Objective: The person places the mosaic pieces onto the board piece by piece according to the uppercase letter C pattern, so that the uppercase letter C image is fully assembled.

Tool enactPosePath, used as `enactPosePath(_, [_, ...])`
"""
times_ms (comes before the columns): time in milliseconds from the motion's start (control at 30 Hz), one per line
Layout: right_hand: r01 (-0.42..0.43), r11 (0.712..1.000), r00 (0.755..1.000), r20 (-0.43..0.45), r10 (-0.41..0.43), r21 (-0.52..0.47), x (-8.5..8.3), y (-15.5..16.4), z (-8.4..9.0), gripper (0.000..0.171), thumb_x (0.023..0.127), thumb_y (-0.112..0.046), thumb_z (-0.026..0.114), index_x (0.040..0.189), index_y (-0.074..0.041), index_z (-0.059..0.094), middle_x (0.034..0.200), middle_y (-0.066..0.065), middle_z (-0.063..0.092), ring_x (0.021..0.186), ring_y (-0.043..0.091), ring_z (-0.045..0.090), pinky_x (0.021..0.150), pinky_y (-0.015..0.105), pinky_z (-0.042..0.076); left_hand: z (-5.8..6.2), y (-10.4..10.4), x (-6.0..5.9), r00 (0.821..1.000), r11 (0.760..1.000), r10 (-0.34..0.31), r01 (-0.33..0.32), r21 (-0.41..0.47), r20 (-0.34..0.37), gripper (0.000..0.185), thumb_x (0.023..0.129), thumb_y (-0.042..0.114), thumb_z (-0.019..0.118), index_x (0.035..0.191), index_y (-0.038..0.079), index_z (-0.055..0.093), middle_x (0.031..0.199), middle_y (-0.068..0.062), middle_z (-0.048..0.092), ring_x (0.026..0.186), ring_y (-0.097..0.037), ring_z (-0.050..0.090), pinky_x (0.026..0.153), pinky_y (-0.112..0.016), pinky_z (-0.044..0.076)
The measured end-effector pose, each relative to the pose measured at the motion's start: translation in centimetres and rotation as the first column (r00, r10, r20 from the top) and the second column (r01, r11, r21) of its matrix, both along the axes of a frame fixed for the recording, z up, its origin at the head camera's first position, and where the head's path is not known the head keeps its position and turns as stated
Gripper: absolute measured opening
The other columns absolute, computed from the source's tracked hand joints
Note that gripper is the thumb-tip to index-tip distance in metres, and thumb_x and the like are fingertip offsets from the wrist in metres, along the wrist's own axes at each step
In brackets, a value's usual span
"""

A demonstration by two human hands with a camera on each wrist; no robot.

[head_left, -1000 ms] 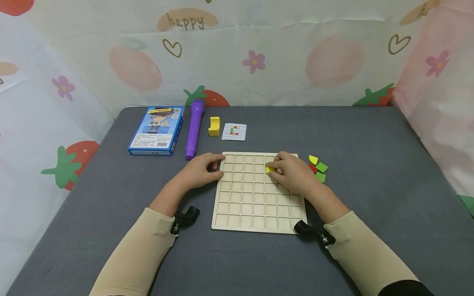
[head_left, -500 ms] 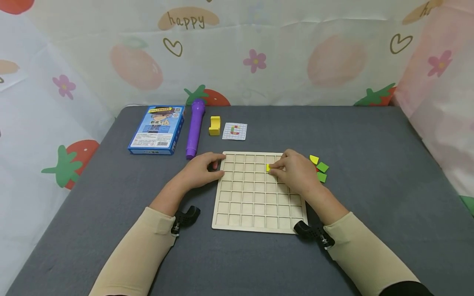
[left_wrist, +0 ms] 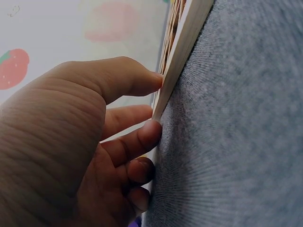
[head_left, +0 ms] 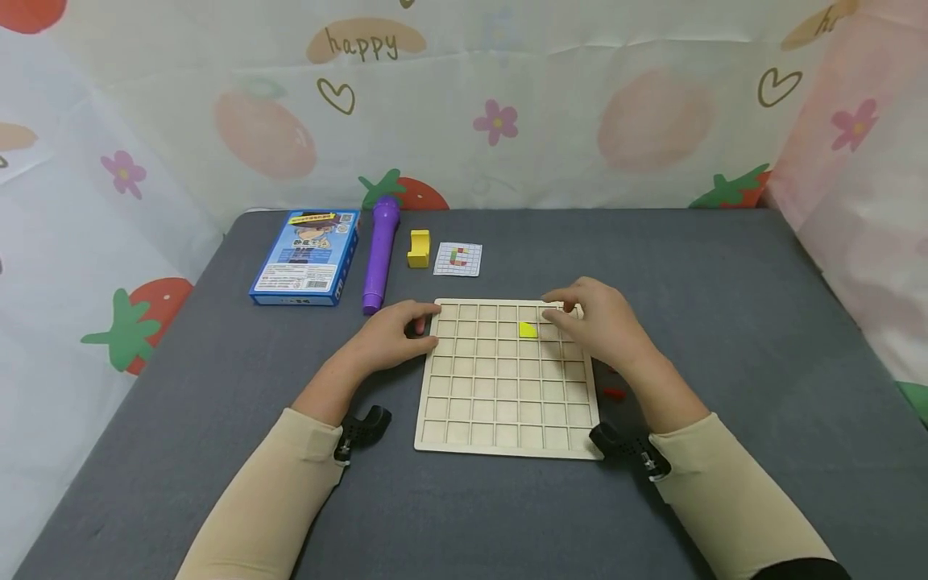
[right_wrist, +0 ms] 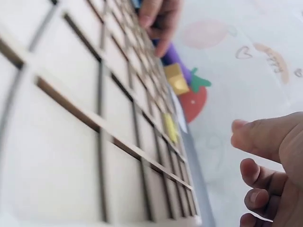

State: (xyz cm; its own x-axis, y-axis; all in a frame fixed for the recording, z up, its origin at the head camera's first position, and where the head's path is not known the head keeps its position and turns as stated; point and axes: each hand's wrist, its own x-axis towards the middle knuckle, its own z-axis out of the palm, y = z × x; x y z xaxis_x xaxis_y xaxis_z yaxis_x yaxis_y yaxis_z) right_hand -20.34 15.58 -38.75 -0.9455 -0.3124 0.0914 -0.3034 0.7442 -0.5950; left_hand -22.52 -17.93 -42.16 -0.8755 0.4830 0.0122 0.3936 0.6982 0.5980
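A yellow tile [head_left: 528, 331] lies in a cell near the top of the wooden grid board [head_left: 464, 387]; the right wrist view shows the same yellow tile [right_wrist: 169, 127]. My right hand [head_left: 598, 318] hovers over the board's upper right corner, thumb and fingers apart, holding nothing. At the board's left edge, my left hand [head_left: 391, 334] touches the frame with its thumb and fingertips. In the left wrist view, the thumb of the left hand [left_wrist: 94, 118] meets the board's side [left_wrist: 184, 49]. A red piece [head_left: 614, 393] lies right of the board, partly beneath the right forearm.
Behind the board are a small card with a coloured pattern [head_left: 457, 259], a yellow block [head_left: 419, 249], a purple microphone-shaped stick [head_left: 380, 254] and a blue box [head_left: 307, 256]. A patterned cloth backdrop [head_left: 551, 97] rises behind the grey table [head_left: 725, 306].
My right hand has let go of the yellow tile, leaving it in the grid, and moved up and right. It now hides the green and yellow pieces beside the board. The left hand stays put.
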Motion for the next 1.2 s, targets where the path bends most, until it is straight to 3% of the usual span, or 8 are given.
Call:
enactPosePath(267, [0.065, 0.996, 0.995, 0.076, -0.060, -0.064, 0.1, 2.9, 1.3, 0.035, 0.104, -0.028, 0.063, 0.131, -0.008, 0.071, 0.103, 0.009, 0.058, 0.082, 0.027, 0.046, 0.068, 0.042, 0.039, 0.0, 0.0, 0.0, 1.000, 1.000, 0.002, -0.002, -0.002, 0.001, 0.052, 0.094, 0.019, 0.071, 0.142, 0.001, 0.060, 0.090, -0.007, 0.052, 0.084, -0.021, 0.048, 0.076, -0.038, 0.036])
enactPosePath(467, [0.087, 0.995, 0.984, 0.161, -0.078, -0.048, -0.1, 5.5, 1.1, 0.038, 0.103, -0.028, 0.064, 0.133, -0.006, 0.068, 0.097, 0.010, 0.051, 0.076, 0.026, 0.045, 0.062, 0.039, 0.038, 0.1, -0.1, 0.1, 1.000, 1.000, 0.002, -0.002, -0.006, 0.005, 0.051, 0.094, 0.019, 0.072, 0.141, 0.001, 0.061, 0.090, -0.007, 0.052, 0.084, -0.021, 0.048, 0.076, -0.038, 0.036])
enactPosePath(667, [0.072, 0.997, 0.968, 0.239, -0.077, 0.027, -0.6, 7.6, 0.3, 0.036, 0.100, -0.022, 0.067, 0.131, -0.004, 0.070, 0.091, 0.008, 0.054, 0.072, 0.023, 0.045, 0.060, 0.036, 0.037, 0.1, 0.0, 0.0, 1.000, 1.000, 0.000, 0.000, -0.011, 0.003, 0.051, 0.094, 0.019, 0.071, 0.141, 0.002, 0.061, 0.089, -0.007, 0.052, 0.084, -0.021, 0.049, 0.077, -0.038, 0.036])
enactPosePath(1033, [0.052, 0.992, 0.968, 0.237, -0.078, 0.114, -1.1, 8.3, -0.9, 0.036, 0.097, -0.018, 0.070, 0.129, -0.004, 0.071, 0.088, 0.007, 0.053, 0.076, 0.023, 0.046, 0.065, 0.037, 0.036, 0.0, 0.0, 0.0, 1.000, 1.000, -0.002, 0.002, -0.015, -0.005, 0.052, 0.094, 0.019, 0.071, 0.141, 0.001, 0.061, 0.089, -0.006, 0.051, 0.084, -0.021, 0.048, 0.077, -0.038, 0.036])
enactPosePath(1200, [0.007, 0.988, 0.972, 0.231, -0.042, 0.152, -1.2, 8.2, -1.0, 0.037, 0.095, -0.018, 0.070, 0.130, -0.005, 0.071, 0.080, 0.005, 0.053, 0.069, 0.021, 0.046, 0.062, 0.036, 0.035, 0.0, 0.0, 0.0, 1.000, 1.000, 0.000, 0.000, -0.015, -0.006, 0.051, 0.094, 0.020, 0.071, 0.141, 0.002, 0.061, 0.089, -0.006, 0.051, 0.084, -0.021, 0.049, 0.077, -0.038, 0.036])
